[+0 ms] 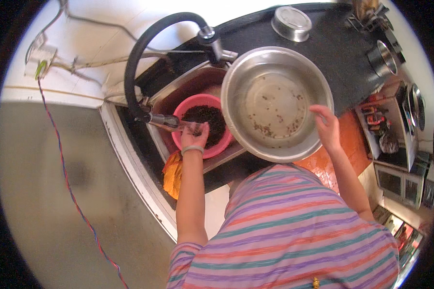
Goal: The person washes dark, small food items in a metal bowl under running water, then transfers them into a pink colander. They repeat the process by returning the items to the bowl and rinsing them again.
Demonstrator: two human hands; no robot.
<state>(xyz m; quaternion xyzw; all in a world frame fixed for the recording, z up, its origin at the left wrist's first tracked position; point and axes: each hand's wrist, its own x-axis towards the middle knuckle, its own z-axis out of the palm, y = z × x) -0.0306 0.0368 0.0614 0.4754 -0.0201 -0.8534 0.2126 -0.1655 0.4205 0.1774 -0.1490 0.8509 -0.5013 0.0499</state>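
My left hand [195,134] is under the spray from a tap's spray head [164,121], palm up, with fingers spread. It is over a pink plastic tub [188,100] in the sink that holds a mass of small dark grains [213,124]. A few grains may lie on the palm; blur hides this. To the right, a wide steel basin [275,151] contains shallow water and scattered dark grains [264,130], mostly near its lower side. My right hand [325,124] crosses the basin's right rim, its fingers slightly curled and apart over the inner wall, with nothing visible between them.
The steel sink [159,141] is set in a black counter [332,54]. A black flexible tap hose [132,68] arches above it. An orange cloth [173,180] hangs at the sink's front corner. An upturned steel pot [293,23] and a steel cup [381,59] stand on the counter.
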